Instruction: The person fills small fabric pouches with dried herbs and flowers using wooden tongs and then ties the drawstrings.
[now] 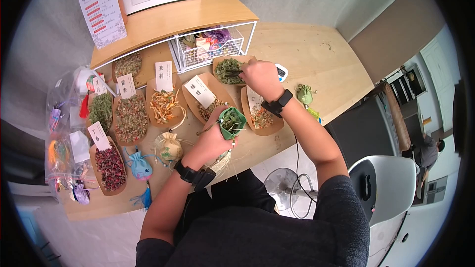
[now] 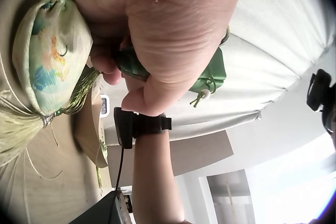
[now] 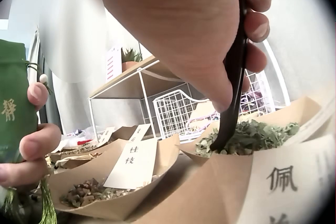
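My left hand (image 1: 210,141) grips a green drawstring pouch (image 3: 11,98), its mouth facing up with dried green leaves (image 1: 231,119) inside. Gold characters and a green tassel show on the pouch in the right wrist view. My right hand (image 1: 264,76) holds a slim black utensil (image 3: 235,77) with a curved end; its exact kind I cannot tell. The utensil's tip dips into crumbled green herbs (image 3: 257,136) in a brown paper tray at the back. Beneath the left hand hangs a pale painted pouch (image 2: 55,58) with a long tassel.
Several paper trays of dried herbs and flowers, such as rosebuds (image 1: 110,168), stand to the left with label cards. Behind is a wooden shelf (image 1: 173,17) with a white wire basket (image 1: 213,59). A blue pouch (image 1: 139,165) and small green pouch (image 1: 305,94) lie nearby.
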Available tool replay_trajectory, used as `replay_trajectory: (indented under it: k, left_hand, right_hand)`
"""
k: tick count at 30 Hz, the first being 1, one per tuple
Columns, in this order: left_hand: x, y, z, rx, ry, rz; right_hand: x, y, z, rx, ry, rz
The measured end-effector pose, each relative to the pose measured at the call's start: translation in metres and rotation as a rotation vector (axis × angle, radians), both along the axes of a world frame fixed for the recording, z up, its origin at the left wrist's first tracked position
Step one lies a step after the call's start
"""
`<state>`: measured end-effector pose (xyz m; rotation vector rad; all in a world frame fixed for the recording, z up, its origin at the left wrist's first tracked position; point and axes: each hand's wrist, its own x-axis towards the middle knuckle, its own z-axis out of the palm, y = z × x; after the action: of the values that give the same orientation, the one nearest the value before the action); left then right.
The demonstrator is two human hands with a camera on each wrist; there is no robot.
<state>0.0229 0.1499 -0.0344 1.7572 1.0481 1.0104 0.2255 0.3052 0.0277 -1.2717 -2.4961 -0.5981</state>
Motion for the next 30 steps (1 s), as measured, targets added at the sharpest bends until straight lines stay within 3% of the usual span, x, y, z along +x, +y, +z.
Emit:
replay_trajectory:
  k: [2, 6, 9, 15, 20, 27, 30]
  left_hand:
    - [0.000, 0.000, -0.001, 0.053, 0.022, 0.008]
    - [0.002, -0.002, 0.005, -0.070, -0.078, 0.010]
    - [0.001, -0.001, 0.005, -0.087, -0.094, 0.009]
    - [0.002, -0.001, 0.005, -0.085, -0.091, 0.013]
    - [0.000, -0.001, 0.006, -0.045, -0.041, 0.006]
    - [0.002, 0.000, 0.004, -0.060, -0.094, 0.002]
    - [0.002, 0.000, 0.004, -0.070, -0.102, 0.000]
  right_hand:
    - [0.007, 0.000, 0.003, -0.022, 0.017, -0.036]
    - [0.018, 0.008, 0.008, -0.149, 0.066, -0.136]
    - [0.012, 0.016, 0.016, -0.215, 0.215, -0.189]
    - [0.001, 0.036, -0.010, -0.138, 0.191, -0.103]
    - [0.005, 0.023, 0.001, -0.172, 0.133, -0.128]
    - [0.023, 0.025, 0.014, -0.287, 0.340, -0.367]
    - [0.041, 0.035, 0.003, -0.371, 0.314, -0.453]
